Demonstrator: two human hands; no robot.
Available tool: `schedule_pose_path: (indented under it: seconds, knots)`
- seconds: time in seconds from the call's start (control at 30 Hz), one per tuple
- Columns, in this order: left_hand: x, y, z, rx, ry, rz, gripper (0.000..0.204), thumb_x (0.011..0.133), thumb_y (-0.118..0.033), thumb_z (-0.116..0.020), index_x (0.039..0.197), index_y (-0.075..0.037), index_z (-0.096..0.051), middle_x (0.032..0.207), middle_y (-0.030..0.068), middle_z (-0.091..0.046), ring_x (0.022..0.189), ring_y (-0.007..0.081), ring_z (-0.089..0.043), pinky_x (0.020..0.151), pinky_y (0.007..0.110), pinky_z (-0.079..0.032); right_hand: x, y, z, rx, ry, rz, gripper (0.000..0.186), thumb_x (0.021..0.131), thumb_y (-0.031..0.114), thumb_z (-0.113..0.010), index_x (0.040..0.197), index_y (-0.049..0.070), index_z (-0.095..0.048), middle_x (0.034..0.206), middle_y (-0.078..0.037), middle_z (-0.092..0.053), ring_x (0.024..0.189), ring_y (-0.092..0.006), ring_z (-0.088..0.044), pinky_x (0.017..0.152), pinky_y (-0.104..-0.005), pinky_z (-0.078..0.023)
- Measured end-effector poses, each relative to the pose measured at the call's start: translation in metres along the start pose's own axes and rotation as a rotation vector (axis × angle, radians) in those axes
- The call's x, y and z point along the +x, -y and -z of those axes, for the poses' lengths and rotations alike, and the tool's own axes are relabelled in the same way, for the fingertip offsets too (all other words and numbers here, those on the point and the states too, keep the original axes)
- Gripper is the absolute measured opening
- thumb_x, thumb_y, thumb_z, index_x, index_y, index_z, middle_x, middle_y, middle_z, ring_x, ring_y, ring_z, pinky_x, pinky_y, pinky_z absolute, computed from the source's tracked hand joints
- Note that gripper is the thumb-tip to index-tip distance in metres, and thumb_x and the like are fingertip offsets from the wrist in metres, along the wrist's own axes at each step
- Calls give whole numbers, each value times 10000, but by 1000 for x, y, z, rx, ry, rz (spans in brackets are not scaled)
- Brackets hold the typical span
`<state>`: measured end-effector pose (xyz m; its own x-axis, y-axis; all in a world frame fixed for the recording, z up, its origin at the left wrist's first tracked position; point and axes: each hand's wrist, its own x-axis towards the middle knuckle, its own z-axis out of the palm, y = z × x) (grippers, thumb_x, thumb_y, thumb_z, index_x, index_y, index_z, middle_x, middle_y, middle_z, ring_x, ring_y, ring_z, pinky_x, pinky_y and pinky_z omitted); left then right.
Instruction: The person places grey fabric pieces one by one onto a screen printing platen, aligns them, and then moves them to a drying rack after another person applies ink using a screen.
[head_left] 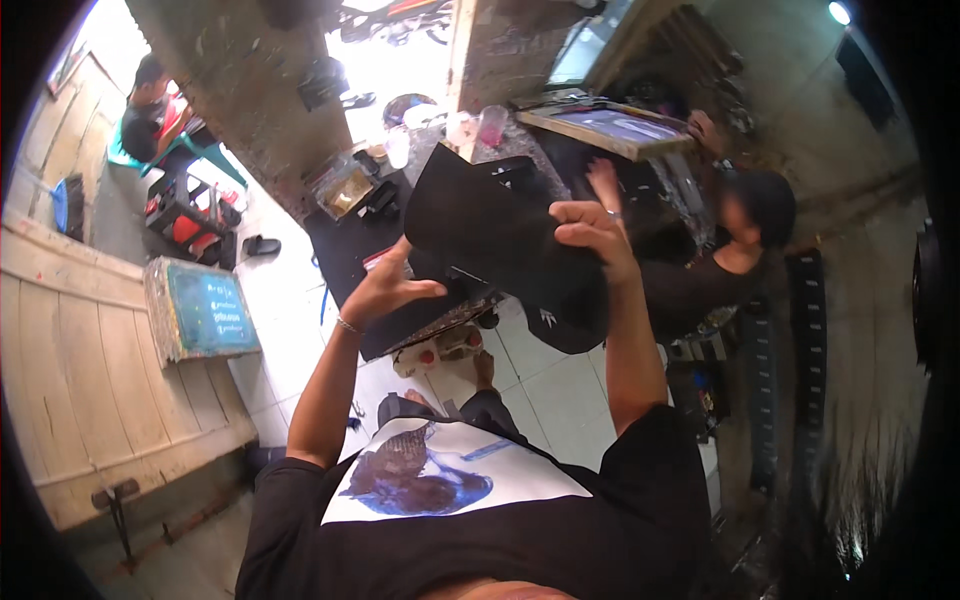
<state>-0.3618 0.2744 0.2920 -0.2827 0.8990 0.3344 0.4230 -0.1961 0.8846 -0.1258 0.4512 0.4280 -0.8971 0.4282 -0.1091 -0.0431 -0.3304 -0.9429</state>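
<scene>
A piece of black fabric (475,205) is held up in front of me, above a dark-topped table. The fingers of my right hand (597,238) are closed on its right side. My left hand (385,290) is at its lower left edge, thumb stretched out and fingers extended, their tips partly hidden by the fabric. Whether those fingertips touch the fabric is hard to tell. More black material hangs below my right hand, over the table's near edge.
A co-worker (755,215) at the right has a hand by a wooden-framed screen (640,148). A plastic container (343,192), a clear cup (397,148) and a pink cup (491,126) stand on the table. Another framed screen (205,308) leans at left. Someone sits on a green chair (125,150).
</scene>
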Motion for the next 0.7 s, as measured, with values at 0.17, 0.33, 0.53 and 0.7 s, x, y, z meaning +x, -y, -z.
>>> schedule_pose_path:
  seconds: [0.17, 0.33, 0.53, 0.7]
  knots:
    - [-11, -29, -22, -405, 403, 187, 315, 896, -270, -628, 800, 27, -589, 683, -1, -520, 647, 68, -441, 561, 266, -388, -26, -54, 55, -175, -170, 489, 277, 887, 120, -553, 1138, 4, -550, 1157, -152, -563, 1021, -167, -593, 889, -263, -461]
    - [-36, 2, 2, -322, 316, 513, 365, 907, -288, -615, 699, 8, -568, 605, -64, -445, 563, 28, -403, 472, 253, -336, -14, -128, 106, 577, 1, 5, 632, 980, 524, -274, 1284, 12, -485, 1202, -118, -584, 1043, -182, -590, 900, -310, -471]
    - [-57, 27, 24, -637, 34, 775, 287, 956, -251, -530, 1019, 14, -621, 914, 21, -649, 785, 70, -589, 691, 221, -468, -18, -213, 41, 448, -265, -150, 402, 919, 317, -588, 1146, -14, -580, 948, -67, -679, 827, -144, -654, 719, -285, -537]
    - [-68, 9, 3, -395, -259, 852, 236, 960, -193, -530, 1031, 19, -603, 882, 39, -660, 714, 93, -608, 656, 223, -499, 23, -258, 64, 568, -258, -351, 154, 881, 138, -637, 912, -12, -649, 863, -90, -683, 690, -129, -653, 617, -251, -548]
